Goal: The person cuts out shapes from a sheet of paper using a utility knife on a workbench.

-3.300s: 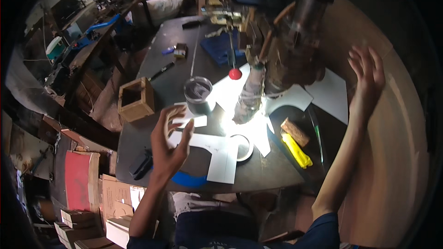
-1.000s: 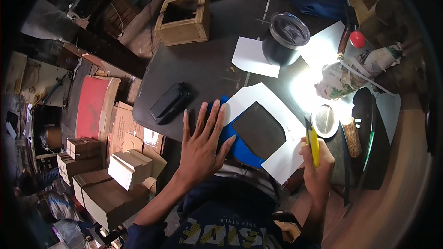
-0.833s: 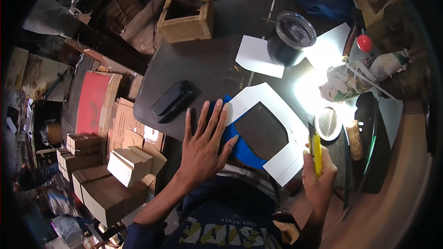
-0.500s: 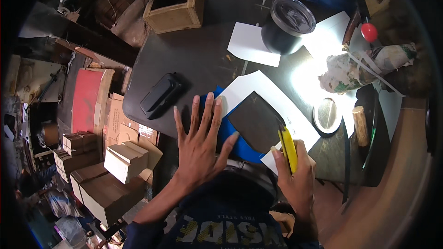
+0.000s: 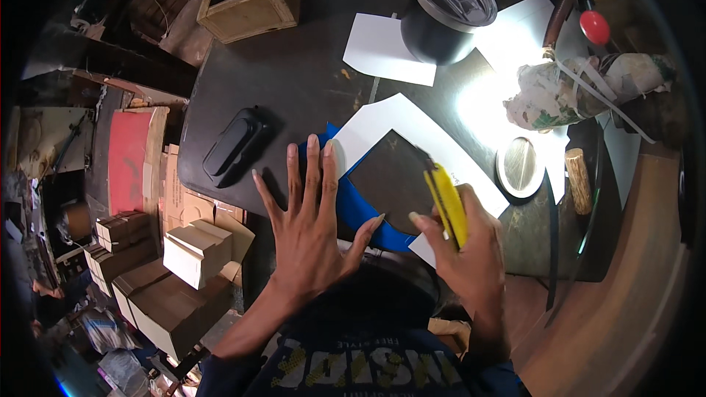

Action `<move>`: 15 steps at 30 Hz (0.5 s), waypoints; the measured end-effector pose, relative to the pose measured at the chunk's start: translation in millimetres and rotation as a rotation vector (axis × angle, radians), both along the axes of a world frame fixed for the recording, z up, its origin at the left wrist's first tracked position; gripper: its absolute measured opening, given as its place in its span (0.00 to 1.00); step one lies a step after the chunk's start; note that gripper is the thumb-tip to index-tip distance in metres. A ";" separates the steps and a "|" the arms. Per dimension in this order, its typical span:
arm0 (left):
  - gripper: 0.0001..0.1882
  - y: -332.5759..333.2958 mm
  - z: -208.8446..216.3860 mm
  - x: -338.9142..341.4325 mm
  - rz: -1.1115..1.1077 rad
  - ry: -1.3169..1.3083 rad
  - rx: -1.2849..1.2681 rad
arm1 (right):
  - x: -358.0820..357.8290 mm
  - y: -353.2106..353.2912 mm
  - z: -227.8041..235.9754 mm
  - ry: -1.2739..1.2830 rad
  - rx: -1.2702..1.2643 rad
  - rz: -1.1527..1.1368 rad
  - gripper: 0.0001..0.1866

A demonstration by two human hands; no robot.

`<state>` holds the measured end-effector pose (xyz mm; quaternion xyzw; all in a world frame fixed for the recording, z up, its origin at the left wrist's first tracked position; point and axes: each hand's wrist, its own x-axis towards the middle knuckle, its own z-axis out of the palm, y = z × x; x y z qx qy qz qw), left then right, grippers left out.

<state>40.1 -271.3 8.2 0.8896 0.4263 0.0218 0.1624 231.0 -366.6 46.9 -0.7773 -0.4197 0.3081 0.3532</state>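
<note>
A white card sheet point(image 5: 441, 148) with a large angular opening lies on the dark table, over a blue sheet point(image 5: 358, 215) that shows along its near left side. My left hand point(image 5: 305, 228) is spread flat, fingertips on the card's left part and the blue sheet, thumb stretched toward the opening's near edge. In my right hand point(image 5: 471, 242) is a yellow utility knife point(image 5: 447, 202), gripped with the fingers round its right side. Its blade end points away from me, near the opening's far right edge. Whether the blade touches the card, I cannot tell.
A black lidded tumbler point(image 5: 441, 37) stands beyond the card, near a white paper piece point(image 5: 386, 51). A black case point(image 5: 239, 145) lies left and a wooden box frame point(image 5: 254, 18) far left. Right are a tape roll point(image 5: 521, 167), a wooden stick point(image 5: 579, 180) and a bright lamp glare.
The knife has moved away from me and a little left along the opening's right edge. My left hand stays spread on the sheets. The whole view has shifted slightly.
</note>
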 end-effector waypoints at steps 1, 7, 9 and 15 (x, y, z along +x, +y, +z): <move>0.54 0.5 -1.0 -0.2 0.001 -0.020 0.007 | -1.0 2.3 -1.8 0.003 -0.009 0.050 0.17; 0.53 1.8 -2.8 0.3 -0.005 -0.004 -0.002 | -0.9 13.6 4.7 -0.031 -0.172 0.178 0.25; 0.52 -0.6 -2.4 1.0 -0.013 0.019 -0.003 | -4.1 16.0 -0.8 -0.109 -0.187 0.175 0.27; 0.49 -2.0 2.8 0.4 0.008 0.071 -0.025 | -10.9 4.6 -2.3 -0.246 -0.190 0.190 0.30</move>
